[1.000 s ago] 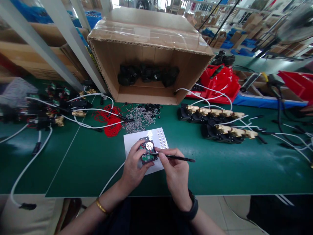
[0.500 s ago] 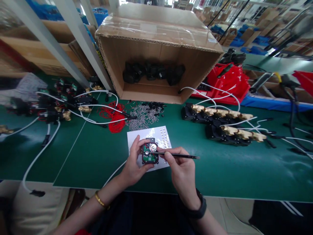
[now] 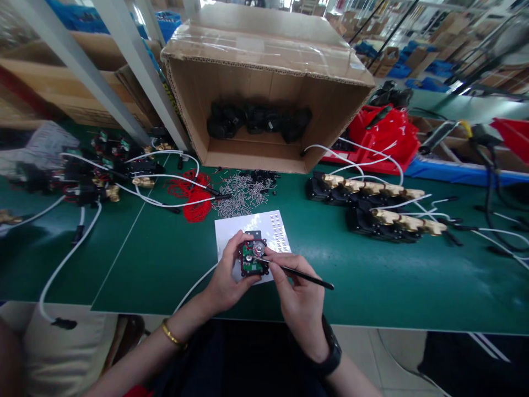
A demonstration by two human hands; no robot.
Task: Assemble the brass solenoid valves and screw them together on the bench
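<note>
Module [image 3: 253,258], small, black-cased with its green board face-up, sat gripped in my left hand [image 3: 226,281] just above the white sheet [image 3: 231,231], steadying it while my right hand [image 3: 298,295] pinched the thin tool [image 3: 303,277], tip against it.

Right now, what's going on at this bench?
A person seated at a green table holds a small black module with a green circuit board in the left hand. The right hand grips a thin black tool whose tip rests on the module. Beneath lies a white sheet bearing rows of tiny parts. Behind it are loose metal pins, red rings, brass-fitted black units and an open cardboard box.
</note>
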